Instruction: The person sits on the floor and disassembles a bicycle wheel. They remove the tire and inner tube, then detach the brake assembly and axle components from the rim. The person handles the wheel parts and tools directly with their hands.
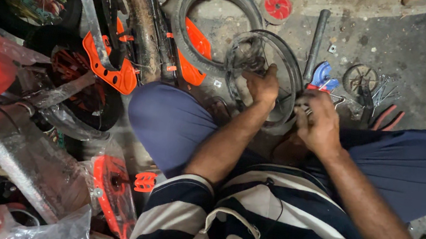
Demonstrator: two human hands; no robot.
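Note:
I sit on the floor with a small black wheel rim (285, 69) standing between my knees. My left hand (263, 85) is closed around the hub and spokes in the middle of the rim. My right hand (319, 121) grips the rim's right edge, fingers curled over it; whether it also holds a small tool is hidden by blur. A blue-handled tool (323, 78) lies just beyond the right hand.
A black tyre (186, 6) lies on the concrete behind the rim, beside a red disc (277, 5) and a dark tube (317, 37). Loose spokes (384, 92) and a small hub lie right. Orange and black bike parts (108, 64) and plastic-wrapped pieces crowd the left.

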